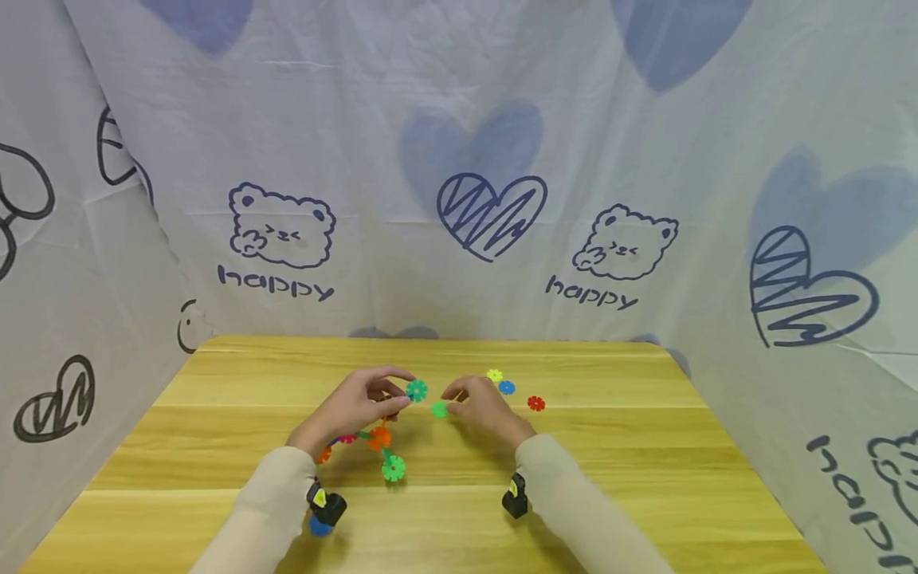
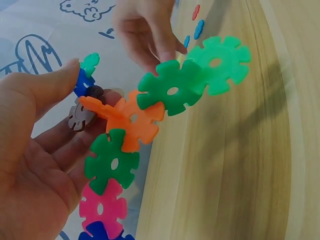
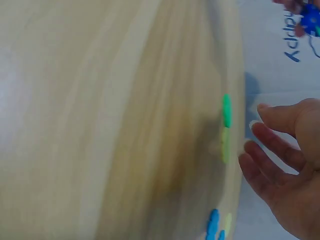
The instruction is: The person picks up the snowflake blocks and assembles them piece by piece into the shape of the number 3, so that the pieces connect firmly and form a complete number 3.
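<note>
Snowflake-disc chain hung from the left hand, fingers pinching its top end above the table. Right hand was relaxed, fingers loosely spread, touching a loose green disc just beside the chain's top.

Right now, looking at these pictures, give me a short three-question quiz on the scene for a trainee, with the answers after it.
1. True or false: the left hand holds a chain of joined plastic flower discs.
2. Which loose disc lies nearest the right hand on the table? A red, B green, C blue.
3. Fill the gap: the right hand's fingers are ____, holding nothing.

Key
1. True.
2. B, the green disc beside its fingertips; the blue disc and red disc lie farther off.
3. Open.
</note>
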`<state>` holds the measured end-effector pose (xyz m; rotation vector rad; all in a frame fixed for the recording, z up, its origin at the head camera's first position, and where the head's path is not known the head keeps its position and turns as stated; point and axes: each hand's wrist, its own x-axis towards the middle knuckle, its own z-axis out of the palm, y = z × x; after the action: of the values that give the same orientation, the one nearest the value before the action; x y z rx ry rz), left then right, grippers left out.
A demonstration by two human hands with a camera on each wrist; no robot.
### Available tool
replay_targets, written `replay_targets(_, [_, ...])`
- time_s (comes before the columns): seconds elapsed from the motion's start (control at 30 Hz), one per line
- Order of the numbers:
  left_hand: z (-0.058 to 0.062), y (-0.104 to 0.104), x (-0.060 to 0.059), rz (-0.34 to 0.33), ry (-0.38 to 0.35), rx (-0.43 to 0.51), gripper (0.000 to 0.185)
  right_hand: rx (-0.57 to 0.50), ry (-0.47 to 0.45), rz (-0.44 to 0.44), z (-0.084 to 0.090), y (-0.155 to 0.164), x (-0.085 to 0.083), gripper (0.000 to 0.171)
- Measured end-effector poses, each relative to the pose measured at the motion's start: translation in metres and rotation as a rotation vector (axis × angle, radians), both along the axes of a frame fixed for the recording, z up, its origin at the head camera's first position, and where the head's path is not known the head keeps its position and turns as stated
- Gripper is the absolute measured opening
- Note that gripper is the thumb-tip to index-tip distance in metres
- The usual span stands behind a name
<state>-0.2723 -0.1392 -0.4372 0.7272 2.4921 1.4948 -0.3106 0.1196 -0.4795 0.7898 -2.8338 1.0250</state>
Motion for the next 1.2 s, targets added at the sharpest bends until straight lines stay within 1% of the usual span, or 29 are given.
replay_targets(0.07, [0.000,-0.001,0.000,-0.004,0.011,-0.002,0.039,0.030,0.023,0.016,-0.004,-0.003,-0.001,0.015])
replay_targets(0.13, [0.000,-0.002,0.000,-0.007,0.024,-0.004,0.039,0.041,0.027,0.020,-0.007,-0.006,-0.001,0.015])
replay_targets(0.23, [0.001,-0.002,-0.001,-0.011,0.039,-0.008,0.040,0.049,0.022,0.015,-0.009,-0.009,-0.002,0.016])
replay_targets(0.5, [0.002,-0.002,-0.001,0.009,0.050,-0.021,0.040,0.087,0.014,0.028,-0.013,-0.012,-0.003,0.018])
replay_targets(0.77, [0.002,-0.004,-0.001,-0.017,0.062,-0.013,0.039,0.115,0.053,0.047,-0.017,-0.013,-0.005,0.019])
replay_targets(0.9, [0.003,-0.003,0.000,-0.019,0.058,-0.016,0.040,0.135,0.030,0.054,-0.016,-0.013,-0.005,0.022])
replay_targets(1.03, [0.003,-0.003,0.000,-0.017,0.056,-0.014,0.040,0.154,0.012,0.048,-0.016,-0.012,-0.006,0.020])
replay_targets(1.2, [0.003,-0.002,0.001,-0.017,0.062,-0.014,0.039,0.118,0.012,0.048,-0.016,-0.009,-0.006,0.017])
